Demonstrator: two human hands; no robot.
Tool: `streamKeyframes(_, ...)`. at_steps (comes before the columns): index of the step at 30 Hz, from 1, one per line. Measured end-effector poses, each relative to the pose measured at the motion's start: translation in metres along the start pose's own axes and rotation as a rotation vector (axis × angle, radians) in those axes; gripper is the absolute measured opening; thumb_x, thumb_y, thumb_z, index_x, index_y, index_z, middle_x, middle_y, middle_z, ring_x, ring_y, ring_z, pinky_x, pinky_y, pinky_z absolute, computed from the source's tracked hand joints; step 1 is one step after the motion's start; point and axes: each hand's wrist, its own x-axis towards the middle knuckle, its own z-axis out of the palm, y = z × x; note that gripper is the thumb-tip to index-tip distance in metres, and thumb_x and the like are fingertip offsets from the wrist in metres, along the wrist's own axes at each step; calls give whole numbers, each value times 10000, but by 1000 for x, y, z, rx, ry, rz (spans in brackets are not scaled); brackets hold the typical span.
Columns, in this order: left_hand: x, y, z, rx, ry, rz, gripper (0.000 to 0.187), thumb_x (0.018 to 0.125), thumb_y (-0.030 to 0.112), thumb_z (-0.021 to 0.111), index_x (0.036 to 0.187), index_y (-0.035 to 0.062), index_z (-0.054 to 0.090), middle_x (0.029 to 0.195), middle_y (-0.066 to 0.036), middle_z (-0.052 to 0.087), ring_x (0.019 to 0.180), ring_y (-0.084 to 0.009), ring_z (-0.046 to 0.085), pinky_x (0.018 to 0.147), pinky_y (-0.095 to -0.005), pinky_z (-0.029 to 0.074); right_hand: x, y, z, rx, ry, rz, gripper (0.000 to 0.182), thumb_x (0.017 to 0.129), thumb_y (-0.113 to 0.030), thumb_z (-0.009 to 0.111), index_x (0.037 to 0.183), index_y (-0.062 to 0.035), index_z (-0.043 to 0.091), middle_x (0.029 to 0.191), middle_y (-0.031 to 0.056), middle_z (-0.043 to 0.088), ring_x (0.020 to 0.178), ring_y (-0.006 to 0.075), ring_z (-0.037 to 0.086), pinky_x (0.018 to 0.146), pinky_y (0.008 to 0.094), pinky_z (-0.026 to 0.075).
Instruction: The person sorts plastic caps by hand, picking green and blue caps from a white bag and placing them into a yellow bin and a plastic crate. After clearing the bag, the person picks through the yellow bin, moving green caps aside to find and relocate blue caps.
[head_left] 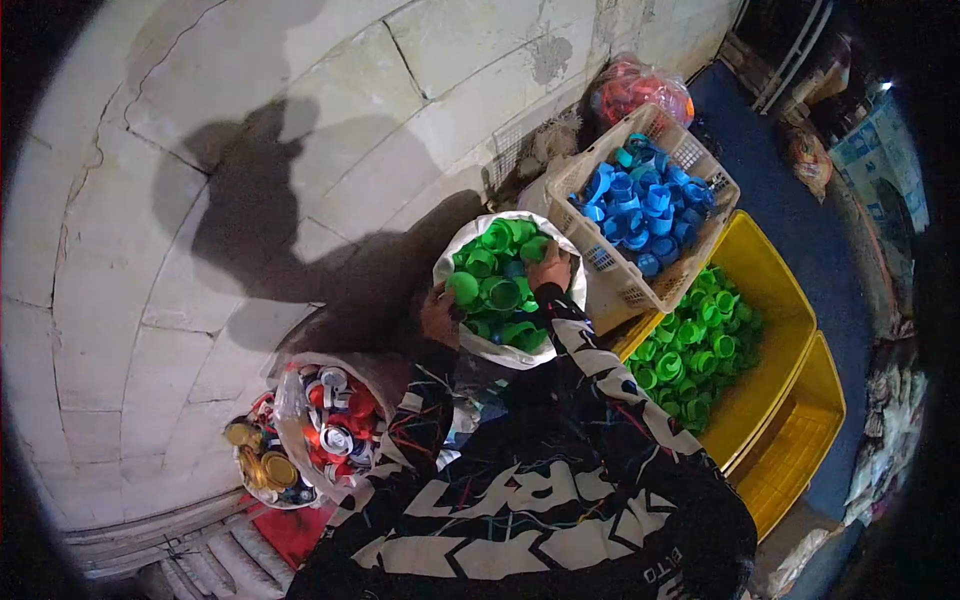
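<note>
A white sack [447, 262] full of green caps [500, 292] stands open in front of me. My left hand [439, 316] is at the sack's left side, its fingers bent by a round green cap; whether it grips the cap or the rim I cannot make out. My right hand [550, 268] reaches in at the upper right of the sack, fingers curled over green caps, and what lies under them is hidden. A few darker blue-green pieces show among the caps.
A white crate [636, 287] of blue caps [650, 205] stands at the upper right. Beside it, a yellow bin [775, 290] holds green caps, with another yellow bin [800, 440] next to it. Bags of mixed lids [335, 438] stand at the left. A block wall [150, 330] runs behind.
</note>
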Motion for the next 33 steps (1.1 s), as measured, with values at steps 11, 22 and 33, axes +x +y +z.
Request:
streamKeyframes(11, 9, 25, 20, 637, -194, 79, 268, 800, 319, 646, 802, 51, 655, 722, -110, 629, 671, -193, 584, 646, -329, 459, -44, 63, -20, 300, -178, -290, 340, 623, -81, 689, 944, -104, 580, 1144, 122, 529, 1053, 368, 470, 878, 452, 407)
streamKeyframes(22, -18, -12, 54, 1609, -558, 510, 226, 683, 127, 673, 904, 103, 631, 977, -156, 569, 816, -376, 591, 667, -471, 495, -95, 73, -113, 491, -279, -168, 292, 730, -214, 715, 958, -48, 636, 801, 108, 655, 718, 237, 634, 647, 340, 490)
streamKeyframes(33, -12, -12, 22, 1296, -377, 656, 167, 762, 203, 634, 871, 76, 634, 829, -143, 616, 776, -341, 606, 637, -455, 481, -72, 24, -132, 442, -69, -186, 272, 754, -64, 633, 1024, -64, 603, 915, 181, 620, 760, 339, 616, 645, 394, 490)
